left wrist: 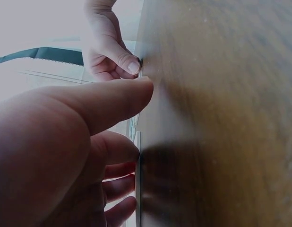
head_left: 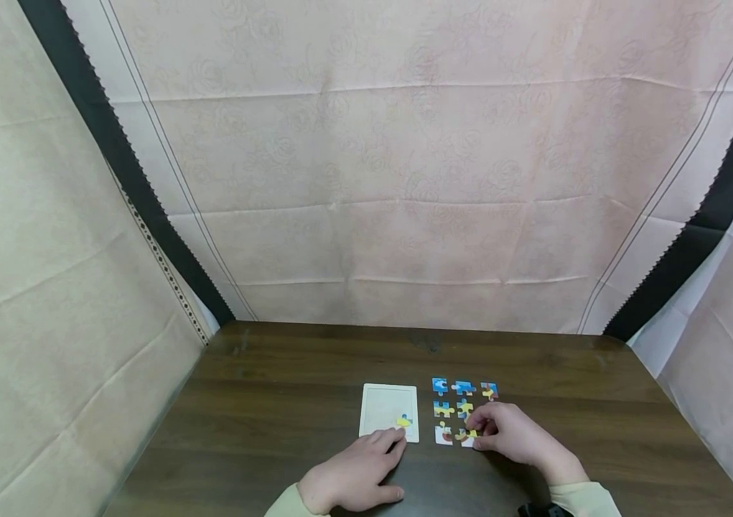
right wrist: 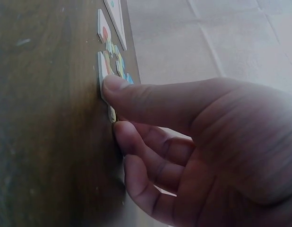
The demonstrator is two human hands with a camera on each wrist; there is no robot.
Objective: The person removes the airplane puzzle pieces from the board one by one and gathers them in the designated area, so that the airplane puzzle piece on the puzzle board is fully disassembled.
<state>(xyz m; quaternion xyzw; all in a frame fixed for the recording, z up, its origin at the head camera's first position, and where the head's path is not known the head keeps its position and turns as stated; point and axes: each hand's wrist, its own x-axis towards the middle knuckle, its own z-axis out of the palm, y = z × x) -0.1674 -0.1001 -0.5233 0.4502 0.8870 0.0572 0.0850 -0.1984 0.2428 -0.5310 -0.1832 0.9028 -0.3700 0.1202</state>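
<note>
My left hand point(head_left: 361, 470) lies with its fingers extended on the near edge of a white puzzle tray point(head_left: 375, 406), thumb spread toward the right. Inside the tray, near its lower right, is a mostly yellow puzzle piece point(head_left: 403, 422). In the left wrist view the fingertips point(left wrist: 132, 153) meet the tray's thin edge point(left wrist: 138, 198). To the right, my right hand point(head_left: 513, 433) pinches a puzzle piece point(head_left: 467, 439) in the nearest row. The right wrist view has the thumb on that piece point(right wrist: 103, 71) and the other fingers curled beside it, low over the table.
Several loose pieces lie in rows right of the tray, among them a blue one point(head_left: 440, 386), a yellow-and-blue one point(head_left: 443, 409) and a white one point(head_left: 444, 435). They rest on a dark wooden table point(head_left: 288, 388). Pale cloth point(head_left: 405, 179) hangs behind the table and at both sides.
</note>
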